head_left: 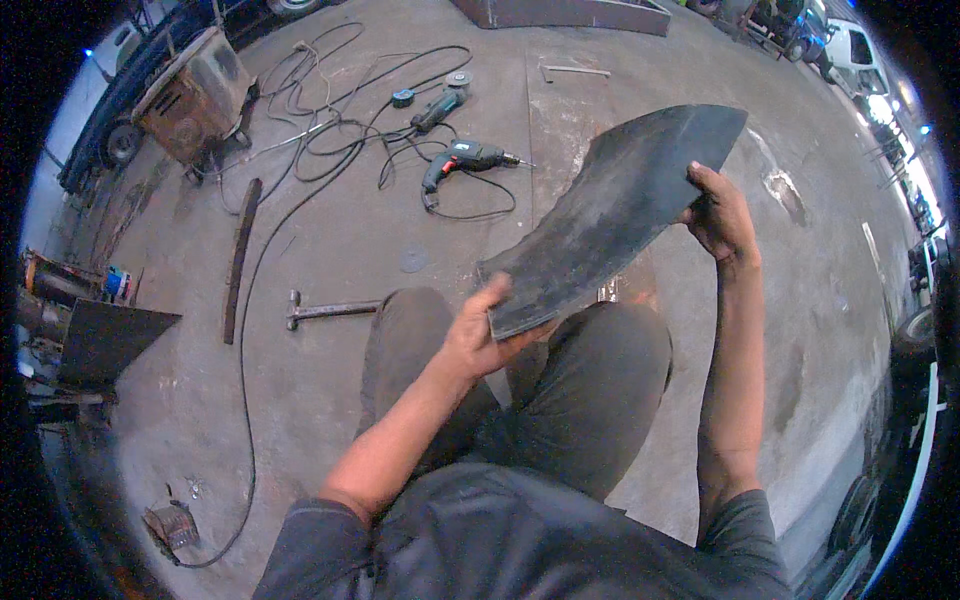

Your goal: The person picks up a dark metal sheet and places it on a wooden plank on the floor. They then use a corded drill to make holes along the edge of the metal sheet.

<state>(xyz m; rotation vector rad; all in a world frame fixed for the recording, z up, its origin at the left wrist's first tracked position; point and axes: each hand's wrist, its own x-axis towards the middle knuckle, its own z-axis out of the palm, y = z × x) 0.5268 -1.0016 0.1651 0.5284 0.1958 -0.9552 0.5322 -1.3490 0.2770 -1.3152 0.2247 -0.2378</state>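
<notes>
A curved dark metal sheet (pixel 610 210) is held tilted above my knees, rising from lower left to upper right. My left hand (pixel 485 330) grips its near left end, thumb over the top and fingers underneath. My right hand (pixel 718 215) is closed on its right edge, higher up. A hammer (pixel 335 309) lies on the floor beside my left knee, its handle end hidden. A black drill (pixel 465 160) with a bit lies beyond the sheet's left end, below an angle grinder (pixel 440 105).
Tangled cables (pixel 330 130) and a long bar (pixel 242 260) lie left on the concrete floor (pixel 300 400). A rusty wheeled machine (pixel 195 95) stands upper left, a metal plate (pixel 115 335) at far left. A steel frame (pixel 560 15) is at the back, vehicles (pixel 850 60) at upper right.
</notes>
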